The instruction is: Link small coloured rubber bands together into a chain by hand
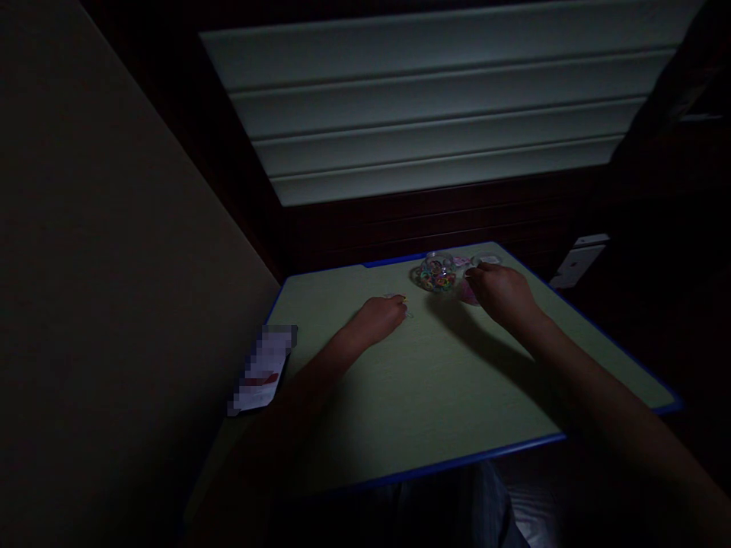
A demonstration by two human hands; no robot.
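On the dim table, my left hand (381,320) is closed, fingers together and low over the surface. Small pale and yellowish bits (404,298) show at its fingertips, too small to name. My right hand (503,293) is raised in a pinch at the far right part of the table; what is in the pinch, if anything, I cannot make out. A pink, roundish thing (469,294) shows partly beneath those fingers. Just left of it stands a clear, rounded jar (438,272) with many small, colourful ring-like pieces inside.
A clear lid-like round piece (486,259) and a small pink patterned item (461,261) lie near the far edge. A phone-like slab (263,369) rests at the left edge. The table (434,411) has a blue rim; a wall (131,251) borders its left side.
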